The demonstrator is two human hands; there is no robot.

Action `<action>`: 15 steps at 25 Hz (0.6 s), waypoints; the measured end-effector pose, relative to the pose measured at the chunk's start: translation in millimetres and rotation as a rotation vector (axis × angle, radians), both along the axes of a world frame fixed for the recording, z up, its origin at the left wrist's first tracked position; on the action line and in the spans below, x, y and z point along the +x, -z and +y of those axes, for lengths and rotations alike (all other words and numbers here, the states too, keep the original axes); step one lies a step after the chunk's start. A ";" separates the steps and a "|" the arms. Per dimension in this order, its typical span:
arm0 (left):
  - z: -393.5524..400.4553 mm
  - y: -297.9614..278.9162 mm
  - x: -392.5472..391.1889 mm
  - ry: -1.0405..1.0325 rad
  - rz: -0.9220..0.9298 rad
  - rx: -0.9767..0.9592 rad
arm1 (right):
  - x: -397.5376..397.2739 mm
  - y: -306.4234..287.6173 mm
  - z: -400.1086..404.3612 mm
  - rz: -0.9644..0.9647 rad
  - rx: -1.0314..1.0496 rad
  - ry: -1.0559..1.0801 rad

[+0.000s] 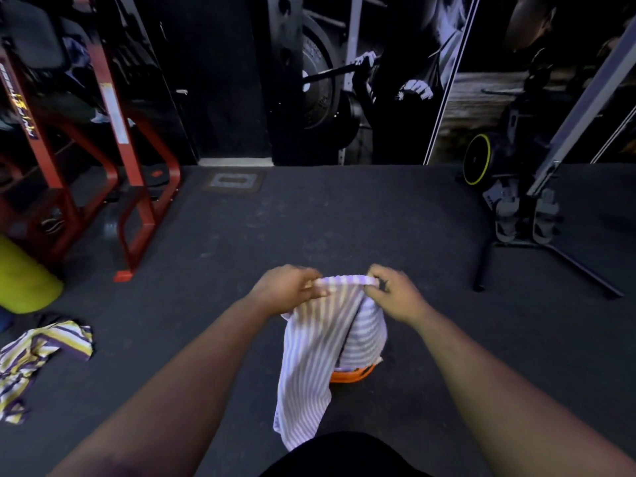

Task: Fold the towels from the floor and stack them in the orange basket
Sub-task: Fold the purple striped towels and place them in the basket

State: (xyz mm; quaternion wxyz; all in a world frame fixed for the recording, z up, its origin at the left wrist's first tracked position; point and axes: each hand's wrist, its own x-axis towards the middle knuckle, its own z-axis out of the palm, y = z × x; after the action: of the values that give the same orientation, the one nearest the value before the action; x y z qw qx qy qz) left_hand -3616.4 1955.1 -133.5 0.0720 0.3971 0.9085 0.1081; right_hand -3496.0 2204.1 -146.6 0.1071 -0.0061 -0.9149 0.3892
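Dark speckled rubber floor [309,218] carries: crumpled purple/yellow striped towel [38,352] at far left, orange basket [351,373] ctr, red rack frame [130,201] w/ yellow-green roll [24,277] beside it, rower base [537,235] on right.

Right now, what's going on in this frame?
A person stands on a gym floor and holds a purple-striped towel up by its top edge, left hand and right hand each pinching a corner. The towel hangs unfolded in front of the orange basket, which it mostly hides. Another crumpled striped towel lies on the floor to the left, not yet folded.
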 end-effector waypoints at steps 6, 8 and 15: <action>-37.5 18.0 -34.6 -0.328 -0.086 0.138 | -0.4 -7.6 40.0 -0.109 0.150 0.349; -49.6 18.5 -43.7 -0.400 -0.078 0.157 | 2.1 -9.0 57.8 -0.256 0.277 0.387; -6.5 -10.4 -28.6 -0.470 -0.247 0.817 | 16.7 15.8 61.5 -0.140 -0.210 0.304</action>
State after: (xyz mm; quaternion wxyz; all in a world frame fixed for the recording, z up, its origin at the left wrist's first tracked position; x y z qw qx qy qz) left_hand -3645.0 1948.6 -123.1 -0.0088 0.1614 0.8416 0.5154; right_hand -3479.4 2265.7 -162.4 0.0996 -0.1825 -0.8631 0.4603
